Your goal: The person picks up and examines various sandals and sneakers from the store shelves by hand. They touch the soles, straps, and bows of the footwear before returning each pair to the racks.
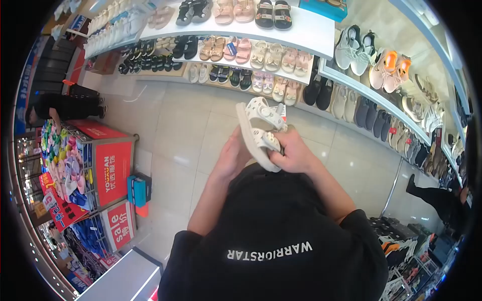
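A white sandal (259, 145) with small dark prints on its straps and a thick pale sole is held up in front of my chest, tilted on its side. My left hand (234, 156) grips it along the sole, its fingers partly hidden. Closed on the strap end is my right hand (295, 151), with the thumb near the strap's fastening. A red and white tag (282, 111) shows beside the upper strap.
Ahead, a white shelf (306, 37) bears rows of sandals; more shoes line the right-hand rack (376, 108). At left stand a red-panelled bin (111, 170) of slippers and a blue box (138, 189). One person (70, 108) bends near the bin; another person (442, 200) is at far right.
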`<control>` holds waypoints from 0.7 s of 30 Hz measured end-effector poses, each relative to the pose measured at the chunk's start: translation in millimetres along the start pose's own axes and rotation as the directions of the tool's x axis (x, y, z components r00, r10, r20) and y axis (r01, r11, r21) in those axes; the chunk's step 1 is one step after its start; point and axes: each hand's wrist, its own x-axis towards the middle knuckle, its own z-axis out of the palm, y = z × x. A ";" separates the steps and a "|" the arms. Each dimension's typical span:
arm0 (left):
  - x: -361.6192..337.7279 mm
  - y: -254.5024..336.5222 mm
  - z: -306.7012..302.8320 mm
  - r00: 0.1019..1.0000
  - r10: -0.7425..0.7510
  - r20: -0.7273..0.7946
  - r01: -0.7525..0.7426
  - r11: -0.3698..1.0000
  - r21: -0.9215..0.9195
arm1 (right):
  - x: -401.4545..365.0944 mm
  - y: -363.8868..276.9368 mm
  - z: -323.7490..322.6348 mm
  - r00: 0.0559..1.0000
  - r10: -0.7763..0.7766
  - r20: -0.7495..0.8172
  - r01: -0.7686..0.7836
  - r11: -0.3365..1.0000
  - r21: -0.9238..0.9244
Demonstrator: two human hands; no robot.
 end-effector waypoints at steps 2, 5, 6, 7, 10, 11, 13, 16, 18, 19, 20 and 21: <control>3.5 -7.8 -0.9 0.996 0.048 0.079 -0.035 0.987 -0.154 | -0.8 4.7 0.1 0.969 -0.244 -0.045 0.220 0.929 -0.298; 23.5 -13.2 -0.5 0.998 0.018 0.064 0.001 0.961 -0.277 | 1.9 1.5 -18.4 0.946 -0.322 -0.037 0.267 0.837 -0.477; 32.2 -12.2 12.6 0.999 0.002 -0.039 -0.015 0.947 -0.321 | 1.9 3.0 -29.1 0.954 -0.300 0.020 0.268 0.815 -0.513; 40.7 -11.9 13.6 1.000 -0.002 -0.025 -0.006 0.950 -0.313 | 3.8 3.2 -37.0 0.953 -0.303 0.004 0.262 0.815 -0.517; 62.9 -7.4 16.5 0.999 0.026 -0.023 -0.029 0.982 -0.185 | 5.6 0.6 -58.2 0.931 -0.365 -0.026 0.287 0.773 -0.566; 72.0 -7.1 22.9 1.000 0.019 -0.010 -0.021 0.984 -0.177 | 5.6 -1.2 -67.7 0.942 -0.335 0.017 0.276 0.746 -0.606; 92.6 0.1 44.8 0.991 0.131 -0.006 -0.130 0.970 -0.205 | 6.7 -7.4 -86.5 0.949 -0.311 0.046 0.264 0.709 -0.655; 119.2 8.1 69.2 0.988 0.151 0.034 -0.138 0.958 -0.253 | 8.3 -17.8 -110.2 0.951 -0.301 0.068 0.266 0.689 -0.674; 136.5 11.6 73.2 0.978 0.185 0.099 -0.155 0.955 -0.252 | 12.0 -24.3 -127.7 0.956 -0.246 0.159 0.285 0.657 -0.698; 142.4 10.9 74.6 0.976 0.194 0.099 -0.164 0.954 -0.252 | 14.8 -24.4 -134.1 0.954 -0.250 0.164 0.291 0.651 -0.701; 146.6 9.1 76.8 0.968 0.230 0.099 -0.194 0.938 -0.286 | 17.4 -23.7 -139.0 0.944 -0.280 0.173 0.319 0.647 -0.693; 150.4 8.9 79.9 0.960 0.266 0.091 -0.225 0.922 -0.314 | 21.1 -21.2 -143.9 0.932 -0.312 0.185 0.351 0.646 -0.678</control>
